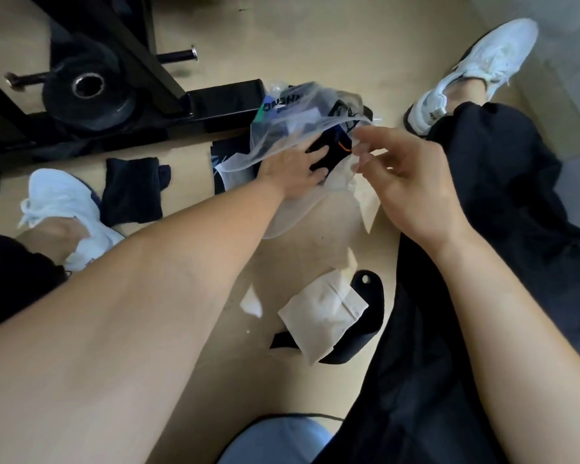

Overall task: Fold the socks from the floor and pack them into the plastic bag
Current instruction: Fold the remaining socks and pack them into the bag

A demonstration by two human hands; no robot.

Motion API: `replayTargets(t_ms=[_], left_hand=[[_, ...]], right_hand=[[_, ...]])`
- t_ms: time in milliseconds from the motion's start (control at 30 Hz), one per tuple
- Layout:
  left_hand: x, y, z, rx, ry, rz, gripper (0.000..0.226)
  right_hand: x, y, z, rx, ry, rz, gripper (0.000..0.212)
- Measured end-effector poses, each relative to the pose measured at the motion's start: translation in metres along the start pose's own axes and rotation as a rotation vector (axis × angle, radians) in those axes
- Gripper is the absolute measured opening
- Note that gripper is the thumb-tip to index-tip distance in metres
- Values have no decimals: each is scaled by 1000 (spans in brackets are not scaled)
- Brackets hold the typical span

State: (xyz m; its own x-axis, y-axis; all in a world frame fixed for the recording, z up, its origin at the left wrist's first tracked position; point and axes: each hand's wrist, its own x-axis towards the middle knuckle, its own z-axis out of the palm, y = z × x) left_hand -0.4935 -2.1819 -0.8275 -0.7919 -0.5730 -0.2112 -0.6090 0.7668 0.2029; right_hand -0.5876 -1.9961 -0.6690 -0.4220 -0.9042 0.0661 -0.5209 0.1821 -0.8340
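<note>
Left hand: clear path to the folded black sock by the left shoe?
Likely yes. The left hand is busy in the plastic bag, pressing the orange-trimmed sock, but the folded black sock lies uncovered on the floor just left of it, with nothing between.

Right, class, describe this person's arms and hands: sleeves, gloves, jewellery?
The left arm and right arm are bare, no sleeves in view. The left hand and right hand wear no gloves; no rings, watch or bracelet show, though the right hand is blurred.
</note>
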Motion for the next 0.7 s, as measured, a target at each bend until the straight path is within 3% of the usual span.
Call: replayTargets(t_ms=[100, 300, 400, 567, 700], left_hand=[[17, 1, 4, -4, -28, -39, 81], [19, 17, -22, -110, -65, -82, 72], [-2, 28, -24, -342, -124, -148, 58], [-73, 34, -20, -732, 172, -171, 44], [-152, 40, -5, -531, 495, 35, 25]], right_hand=[[-4, -1, -2, 42, -2, -3, 28], [-7, 2, -4, 89, -6, 30, 37], [-8, 3, 0, 69, -46, 18, 40], [-12, 0, 5, 41, -102, 23, 39], [-14, 3, 3, -108, -153, 31, 30]])
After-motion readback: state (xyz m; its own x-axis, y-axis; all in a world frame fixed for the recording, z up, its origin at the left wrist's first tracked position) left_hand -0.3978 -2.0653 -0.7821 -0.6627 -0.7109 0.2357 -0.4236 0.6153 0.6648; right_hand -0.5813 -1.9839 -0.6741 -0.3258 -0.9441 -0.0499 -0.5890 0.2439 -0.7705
